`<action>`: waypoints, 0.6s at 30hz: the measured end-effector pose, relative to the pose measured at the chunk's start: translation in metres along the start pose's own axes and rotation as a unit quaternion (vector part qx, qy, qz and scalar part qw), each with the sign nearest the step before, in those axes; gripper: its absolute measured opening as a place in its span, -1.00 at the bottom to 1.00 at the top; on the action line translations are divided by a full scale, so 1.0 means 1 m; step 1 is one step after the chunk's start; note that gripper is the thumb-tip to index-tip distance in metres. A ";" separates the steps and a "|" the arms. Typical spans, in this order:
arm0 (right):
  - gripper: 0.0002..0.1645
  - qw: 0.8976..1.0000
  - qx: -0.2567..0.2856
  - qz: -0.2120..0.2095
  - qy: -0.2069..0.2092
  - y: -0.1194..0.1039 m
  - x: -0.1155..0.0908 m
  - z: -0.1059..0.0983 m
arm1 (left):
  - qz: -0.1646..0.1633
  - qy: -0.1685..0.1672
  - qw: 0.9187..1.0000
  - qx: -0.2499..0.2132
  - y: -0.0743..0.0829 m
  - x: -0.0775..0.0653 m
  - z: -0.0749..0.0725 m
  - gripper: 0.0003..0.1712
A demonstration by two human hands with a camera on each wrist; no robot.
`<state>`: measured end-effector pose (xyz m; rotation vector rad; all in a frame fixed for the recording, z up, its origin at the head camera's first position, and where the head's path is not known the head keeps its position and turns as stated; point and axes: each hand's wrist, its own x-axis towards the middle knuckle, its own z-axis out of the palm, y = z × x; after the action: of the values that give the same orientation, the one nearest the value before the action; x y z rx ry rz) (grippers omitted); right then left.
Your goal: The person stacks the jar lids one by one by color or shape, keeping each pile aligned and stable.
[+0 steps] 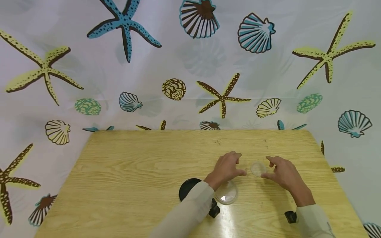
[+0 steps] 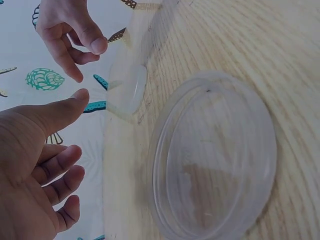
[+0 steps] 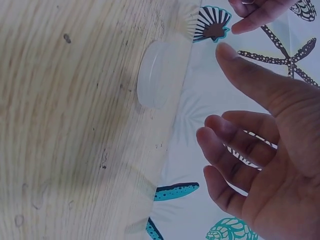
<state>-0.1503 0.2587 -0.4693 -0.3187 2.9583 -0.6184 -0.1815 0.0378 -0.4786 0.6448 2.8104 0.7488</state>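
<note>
A small clear plastic round, shallow like a lid or dish, lies on the wooden table between the two hands. My left hand hovers to its left with fingers spread loosely and nothing held. On the other side my right hand is likewise loosely spread, its thumb tip close to the round's edge in the head view. A larger clear round with a raised rim lies flat near the left wrist. Beside it is a black disc, partly covered by the left sleeve.
The wooden table ends at a back edge against a white curtain printed with starfish and shells. A dark wrist camera mount sits at the left cuff and another mount at the right cuff.
</note>
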 end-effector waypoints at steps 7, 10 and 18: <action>-0.15 1.000 -0.002 -0.005 -0.001 0.003 0.000 -0.001 | 0.010 -0.014 1.000 0.006 0.005 0.005 0.006 -0.23; -0.15 1.000 -0.004 -0.008 0.000 0.003 0.001 -0.003 | 0.015 -0.011 1.000 0.011 0.007 0.007 0.006 -0.24; -0.16 1.000 0.004 -0.002 -0.006 0.009 0.003 -0.002 | 0.026 -0.001 1.000 0.005 0.011 0.014 0.009 -0.21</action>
<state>-0.1553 0.2669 -0.4711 -0.3251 2.9430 -0.6265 -0.1877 0.0566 -0.4816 0.7214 2.8074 0.7438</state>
